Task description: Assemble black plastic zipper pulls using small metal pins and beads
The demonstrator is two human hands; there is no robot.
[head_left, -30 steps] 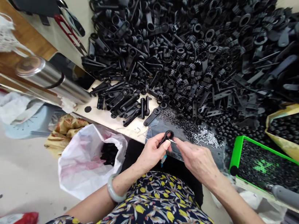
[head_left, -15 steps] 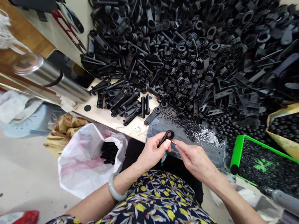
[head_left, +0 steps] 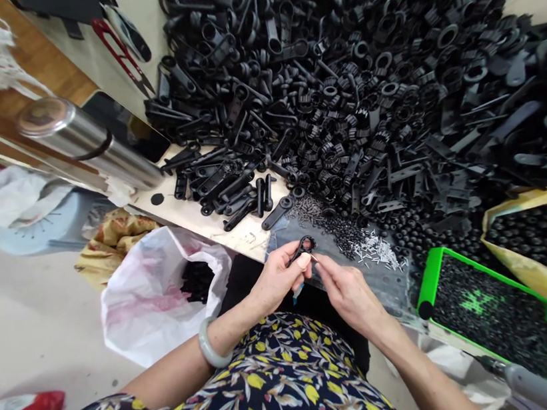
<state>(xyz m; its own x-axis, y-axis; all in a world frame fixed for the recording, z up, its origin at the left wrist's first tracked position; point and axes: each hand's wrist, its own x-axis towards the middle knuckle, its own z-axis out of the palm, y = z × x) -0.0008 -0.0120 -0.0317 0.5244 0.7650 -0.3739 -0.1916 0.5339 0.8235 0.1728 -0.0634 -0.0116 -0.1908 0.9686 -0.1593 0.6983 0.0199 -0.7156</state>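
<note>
1. The table (head_left: 237, 233) is stretching across the view, its pale top carrying nearly everything, with a bare wooden ledge running off toward the upper left.
2. A great heap of black plastic parts (head_left: 339, 89) is spreading over the table – rings, toothed collars and long looped handles, all jumbled together.
3. A floral dress (head_left: 258, 395) with yellow blooms on dark cloth is filling the bottom of the view, the person's lap.
4. A white plastic bag (head_left: 137, 317) is sagging open at the table's near edge, with black pieces lying inside it.
5. A yellow-edged bag (head_left: 529, 198) of black beads is lying at the right, just beside a bright green tray (head_left: 431, 275) holding a dense layer of small black bits.
6. A steel flask (head_left: 89, 145) is lying on its side near red-handled thread snips (head_left: 120, 54).
7. The left hand (head_left: 276, 278), a pale bangle (head_left: 206, 346) at its wrist, is gripping a black looped part (head_left: 302, 249) – thumb and forefinger clenched on its stem, held above the table.
8. The right hand (head_left: 351, 299) is close beside it, its fingers (head_left: 319, 266) pinching what looks like a thin metal pin (head_left: 313, 258) right next to the black part.
9. Short silver pins (head_left: 375, 249) are lying scattered on the table just beyond the hands.
</note>
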